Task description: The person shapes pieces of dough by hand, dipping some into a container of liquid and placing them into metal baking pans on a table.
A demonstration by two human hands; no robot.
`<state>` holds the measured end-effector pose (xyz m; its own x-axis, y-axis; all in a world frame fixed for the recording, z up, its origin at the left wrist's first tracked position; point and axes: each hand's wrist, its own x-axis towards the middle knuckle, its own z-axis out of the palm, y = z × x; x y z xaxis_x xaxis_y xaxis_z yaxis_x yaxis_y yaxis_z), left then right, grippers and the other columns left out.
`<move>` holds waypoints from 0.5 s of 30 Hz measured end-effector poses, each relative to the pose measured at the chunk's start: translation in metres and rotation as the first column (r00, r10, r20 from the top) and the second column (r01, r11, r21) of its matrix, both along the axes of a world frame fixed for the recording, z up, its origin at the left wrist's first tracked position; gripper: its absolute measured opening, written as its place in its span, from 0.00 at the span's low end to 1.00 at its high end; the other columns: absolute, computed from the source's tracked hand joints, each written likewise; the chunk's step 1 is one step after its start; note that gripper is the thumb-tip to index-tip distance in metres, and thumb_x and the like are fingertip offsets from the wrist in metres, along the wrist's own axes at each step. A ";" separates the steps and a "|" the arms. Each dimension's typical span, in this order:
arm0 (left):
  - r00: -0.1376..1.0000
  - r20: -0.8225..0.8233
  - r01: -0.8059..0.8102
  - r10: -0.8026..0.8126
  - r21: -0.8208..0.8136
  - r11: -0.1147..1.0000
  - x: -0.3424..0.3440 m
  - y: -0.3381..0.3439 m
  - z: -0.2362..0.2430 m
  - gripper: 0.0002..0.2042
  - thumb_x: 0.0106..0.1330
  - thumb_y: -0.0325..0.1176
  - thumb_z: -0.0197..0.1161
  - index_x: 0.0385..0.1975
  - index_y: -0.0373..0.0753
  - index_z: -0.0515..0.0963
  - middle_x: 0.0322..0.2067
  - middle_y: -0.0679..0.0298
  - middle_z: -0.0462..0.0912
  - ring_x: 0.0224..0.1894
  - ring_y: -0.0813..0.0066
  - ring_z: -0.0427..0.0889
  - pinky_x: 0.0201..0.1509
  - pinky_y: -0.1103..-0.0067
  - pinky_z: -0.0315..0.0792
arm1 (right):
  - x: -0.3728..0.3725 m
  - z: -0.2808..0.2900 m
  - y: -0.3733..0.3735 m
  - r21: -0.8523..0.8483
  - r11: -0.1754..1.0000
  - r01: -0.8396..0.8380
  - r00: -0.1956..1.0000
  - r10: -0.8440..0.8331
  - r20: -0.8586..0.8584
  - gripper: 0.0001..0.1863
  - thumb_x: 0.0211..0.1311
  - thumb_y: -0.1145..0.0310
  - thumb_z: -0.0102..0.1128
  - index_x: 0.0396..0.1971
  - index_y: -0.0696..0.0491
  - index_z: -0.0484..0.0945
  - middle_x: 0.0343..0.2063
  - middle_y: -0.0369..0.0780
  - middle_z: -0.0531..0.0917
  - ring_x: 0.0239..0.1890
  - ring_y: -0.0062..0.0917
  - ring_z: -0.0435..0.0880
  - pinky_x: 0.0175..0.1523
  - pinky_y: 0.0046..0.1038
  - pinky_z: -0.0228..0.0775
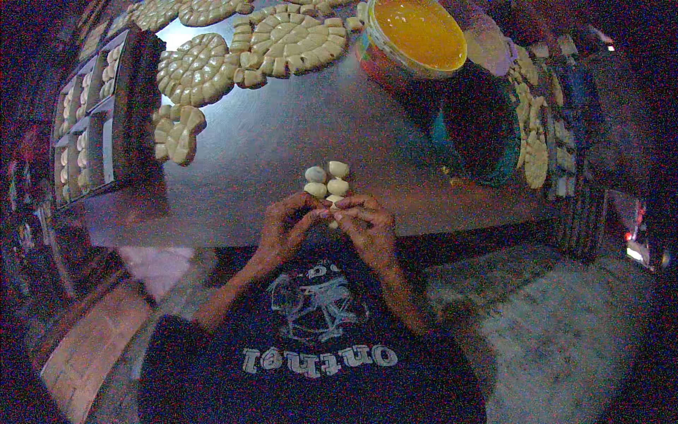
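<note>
Close to the table's front edge, two short columns of pale dough balls (338, 186) lie side by side. My left hand (291, 220) and my right hand (369, 225) meet at the near end of the right column. Their fingertips are pinched together around a small dough piece (334, 202), partly covered by the fingers. A bit of dough also shows just below the fingertips. The left fingers sit right beside the nearest ball of the left column.
Large rounds of packed dough pieces (300, 44) cover the far left of the metal table (261, 134). A dark divided tray (116, 145) holding dough stands at left. A bucket with a yellow-orange top (418, 34) and a dark teal tub (510, 152) stand at right, with more dough (534, 141) beyond.
</note>
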<state>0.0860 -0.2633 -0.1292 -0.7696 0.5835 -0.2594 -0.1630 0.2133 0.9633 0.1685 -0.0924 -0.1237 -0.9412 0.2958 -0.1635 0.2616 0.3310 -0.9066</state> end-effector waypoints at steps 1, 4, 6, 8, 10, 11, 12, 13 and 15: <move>1.000 -0.011 0.019 -0.019 0.036 0.999 0.000 0.003 -0.001 0.07 0.65 0.28 0.63 0.41 0.36 0.77 0.38 0.60 0.84 0.43 0.73 0.82 0.48 0.75 0.76 | 0.002 -0.003 0.004 -0.071 0.997 0.005 0.999 -0.002 0.046 0.07 0.53 0.73 0.69 0.33 0.55 0.86 0.40 0.42 0.84 0.47 0.30 0.81 0.53 0.32 0.72; 0.994 0.094 -0.072 0.055 0.193 0.979 0.009 0.017 0.001 0.16 0.65 0.26 0.61 0.52 0.38 0.70 0.40 0.59 0.83 0.48 0.70 0.81 0.53 0.72 0.75 | 0.008 -0.020 0.011 -0.126 0.991 0.046 0.995 -0.034 0.093 0.07 0.53 0.72 0.70 0.33 0.56 0.85 0.41 0.41 0.84 0.46 0.29 0.82 0.51 0.31 0.74; 0.987 0.150 -0.092 0.050 0.289 0.953 0.012 0.022 -0.001 0.22 0.65 0.24 0.61 0.58 0.40 0.64 0.41 0.58 0.83 0.51 0.68 0.80 0.56 0.71 0.74 | 0.008 -0.016 0.012 -0.138 0.983 0.122 0.975 -0.093 0.201 0.07 0.54 0.72 0.70 0.33 0.57 0.85 0.41 0.41 0.84 0.45 0.28 0.83 0.50 0.30 0.75; 0.990 0.138 -0.021 -0.033 0.375 0.927 0.009 0.023 -0.009 0.28 0.65 0.23 0.60 0.63 0.42 0.58 0.42 0.58 0.82 0.53 0.68 0.79 0.59 0.70 0.72 | 0.007 -0.010 0.010 -0.169 0.964 0.203 0.960 -0.163 0.226 0.08 0.55 0.72 0.69 0.34 0.57 0.84 0.41 0.41 0.85 0.44 0.27 0.83 0.50 0.30 0.75; 0.982 0.172 -0.003 -0.073 0.407 0.913 0.009 0.028 -0.009 0.29 0.63 0.23 0.62 0.63 0.41 0.58 0.43 0.58 0.82 0.53 0.68 0.79 0.61 0.70 0.71 | 0.006 -0.007 0.006 -0.229 0.931 0.284 0.953 -0.248 0.172 0.09 0.56 0.72 0.69 0.36 0.57 0.83 0.41 0.41 0.85 0.42 0.26 0.84 0.50 0.30 0.75; 0.978 0.184 0.008 -0.095 0.425 0.905 0.010 0.031 -0.009 0.29 0.62 0.23 0.62 0.63 0.41 0.59 0.43 0.59 0.82 0.53 0.67 0.79 0.61 0.70 0.70 | 0.009 -0.009 0.008 -0.198 0.953 0.231 0.967 -0.201 0.160 0.10 0.56 0.72 0.69 0.38 0.57 0.83 0.42 0.41 0.84 0.43 0.25 0.83 0.50 0.30 0.76; 0.965 0.231 0.010 -0.125 0.445 0.896 0.009 0.032 -0.008 0.30 0.61 0.22 0.63 0.63 0.41 0.58 0.43 0.58 0.82 0.54 0.67 0.78 0.61 0.71 0.70 | 0.014 -0.015 0.011 -0.167 0.970 0.176 0.977 -0.152 0.148 0.11 0.56 0.73 0.68 0.40 0.56 0.83 0.43 0.40 0.84 0.43 0.25 0.83 0.50 0.30 0.76; 0.948 0.276 0.010 -0.156 0.463 0.886 0.008 0.034 -0.007 0.32 0.60 0.22 0.64 0.64 0.41 0.58 0.44 0.58 0.81 0.54 0.67 0.78 0.61 0.71 0.70 | 0.020 -0.022 0.015 -0.135 0.984 0.120 0.985 -0.101 0.138 0.13 0.56 0.73 0.68 0.42 0.56 0.82 0.44 0.40 0.84 0.43 0.24 0.83 0.50 0.30 0.76; 0.951 0.281 -0.034 -0.132 0.519 0.854 0.009 0.037 -0.008 0.33 0.59 0.22 0.65 0.64 0.41 0.58 0.45 0.58 0.81 0.54 0.67 0.78 0.61 0.72 0.70 | 0.033 -0.045 0.026 0.038 0.998 0.040 0.994 -0.044 0.100 0.14 0.57 0.73 0.66 0.45 0.54 0.81 0.46 0.40 0.83 0.45 0.26 0.83 0.51 0.31 0.76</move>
